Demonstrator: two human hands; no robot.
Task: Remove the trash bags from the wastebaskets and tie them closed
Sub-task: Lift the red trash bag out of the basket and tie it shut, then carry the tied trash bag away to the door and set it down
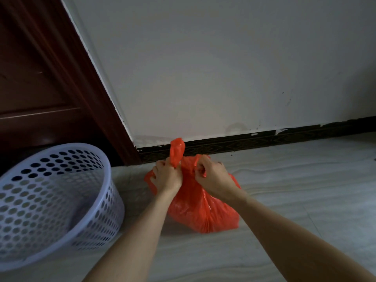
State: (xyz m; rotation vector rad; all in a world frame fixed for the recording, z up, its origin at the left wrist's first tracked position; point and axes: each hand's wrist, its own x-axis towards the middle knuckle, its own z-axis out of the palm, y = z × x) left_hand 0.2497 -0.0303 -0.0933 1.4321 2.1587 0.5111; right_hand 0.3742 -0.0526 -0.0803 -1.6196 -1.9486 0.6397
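the crinkled orange-red thin plastic trash bag (200, 208) sits full on the pale floor (284, 180), directly under and between the two hands, already out of its basket. the left hand (167, 177) is closed on one twisted ear of the bag's mouth, and the free end of that ear stands up past its knuckles. the right hand (211, 176) is closed on the other ear, bunched in its fingers. the two fists are near each other above the bag's neck, and the ears appear crossed or half knotted between them, though the knot itself is hidden behind the fingers.

the judgement is that the tie is mid-pull and several things could spoil it. the film looks thin, so a hard tug apart could stretch or tear an ear at the neck. if the ends are short, one could slip from a fist before the knot seats and the mouth would fall open. the bag bulges toward the right wrist, so an upward pull could tip it.

to the outside of the left forearm stands the pale lilac round perforated plastic wastebasket (50, 200), showing no liner. beyond the hands run a dark patterned skirting board (254, 140), a white wall (223, 68) and a dark brown wooden door (40, 78).
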